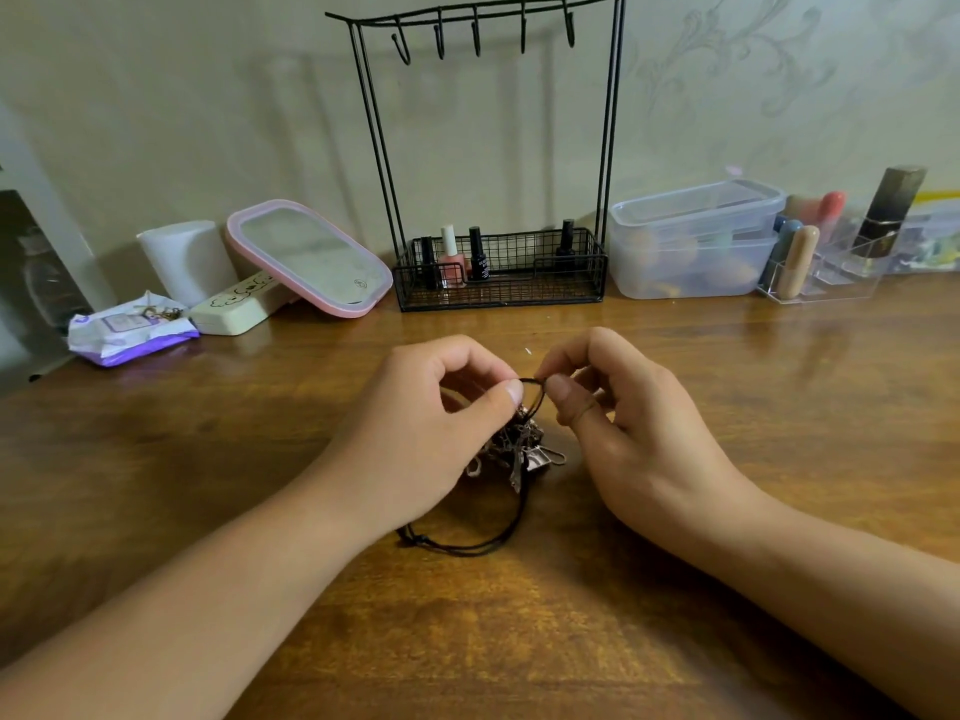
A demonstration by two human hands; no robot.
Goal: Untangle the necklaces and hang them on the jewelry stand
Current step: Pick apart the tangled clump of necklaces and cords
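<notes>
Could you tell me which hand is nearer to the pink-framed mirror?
Left. The left hand lies below-right of the mirror; the right hand sits farther right.

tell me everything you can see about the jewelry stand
The jewelry stand is thin black wire, metal by the look of it. It stands upright at the back of the wooden table, against the wall. Twin uprights on each side carry a top bar with five hooks, all bare. Its base is a mesh basket holding nail polish bottles, one pink and several dark. Neither hand touches it.
</notes>
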